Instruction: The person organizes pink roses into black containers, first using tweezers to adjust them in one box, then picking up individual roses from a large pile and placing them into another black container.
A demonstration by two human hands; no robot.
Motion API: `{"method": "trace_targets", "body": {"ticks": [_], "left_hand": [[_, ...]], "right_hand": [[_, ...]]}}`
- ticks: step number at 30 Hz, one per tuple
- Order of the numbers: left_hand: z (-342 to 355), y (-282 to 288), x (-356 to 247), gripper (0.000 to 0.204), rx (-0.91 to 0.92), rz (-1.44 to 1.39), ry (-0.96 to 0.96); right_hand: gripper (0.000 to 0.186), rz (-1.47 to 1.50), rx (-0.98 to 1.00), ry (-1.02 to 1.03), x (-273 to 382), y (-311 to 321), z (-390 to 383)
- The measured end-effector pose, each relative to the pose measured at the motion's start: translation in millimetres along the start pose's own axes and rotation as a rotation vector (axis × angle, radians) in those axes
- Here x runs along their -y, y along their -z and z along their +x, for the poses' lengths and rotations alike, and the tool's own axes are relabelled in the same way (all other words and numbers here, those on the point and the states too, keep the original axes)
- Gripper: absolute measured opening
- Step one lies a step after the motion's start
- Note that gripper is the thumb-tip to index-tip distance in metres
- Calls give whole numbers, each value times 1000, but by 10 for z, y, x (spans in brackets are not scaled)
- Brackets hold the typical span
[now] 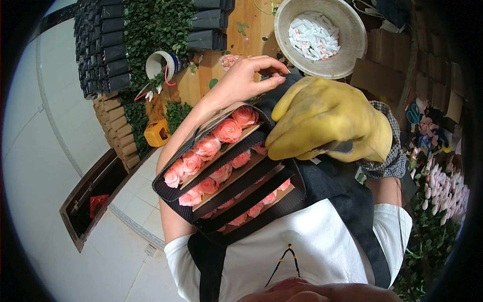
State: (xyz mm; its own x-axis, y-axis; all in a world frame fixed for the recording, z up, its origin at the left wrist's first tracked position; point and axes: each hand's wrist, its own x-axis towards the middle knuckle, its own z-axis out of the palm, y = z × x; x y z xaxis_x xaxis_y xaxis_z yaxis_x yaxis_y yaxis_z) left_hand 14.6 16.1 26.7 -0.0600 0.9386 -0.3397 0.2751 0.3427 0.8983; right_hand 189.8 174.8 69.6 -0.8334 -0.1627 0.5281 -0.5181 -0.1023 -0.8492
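Observation:
A bundle of pink roses [228,130] lies across my left forearm, held against my body. Its blooms sit in several rows, parted by brown card and black corrugated wrapping [221,177]. Beyond the bundle's upper end, my bare left hand [247,78] has its fingers curled, thumb and fingertips close together over dark material; whatever is between them is too small to make out. A yellow rubber glove covers my right hand [329,121], its fingers bent in beside the bundle's right end. The glove hides anything within its grasp.
A pale tub [354,43] of white and pink pieces stands beyond my hands. Left of it are a white bucket [160,65], a yellow plastic holder [157,133], green foliage [151,30] and stacked black wraps [209,22]. On the right lie brown cardboard [378,75], blue scissors [413,114] and pale pink buds [443,189].

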Motion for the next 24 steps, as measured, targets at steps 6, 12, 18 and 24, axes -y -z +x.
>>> {"method": "trace_targets", "body": {"ticks": [6,12,18,24], "left_hand": [[8,0,11,24,-5,25,-11],[25,3,6,25,-9,32,-48],[52,34,-11,27,52,71,13],[49,21,24,24,21,64,-22]], "right_hand": [[29,0,-5,-5,54,31,-12],[29,5,-12,-17,51,61,-18],[30,-9,-48,-32,87,77,-37],[30,-54,-148,-61,162,45,-64]]}}
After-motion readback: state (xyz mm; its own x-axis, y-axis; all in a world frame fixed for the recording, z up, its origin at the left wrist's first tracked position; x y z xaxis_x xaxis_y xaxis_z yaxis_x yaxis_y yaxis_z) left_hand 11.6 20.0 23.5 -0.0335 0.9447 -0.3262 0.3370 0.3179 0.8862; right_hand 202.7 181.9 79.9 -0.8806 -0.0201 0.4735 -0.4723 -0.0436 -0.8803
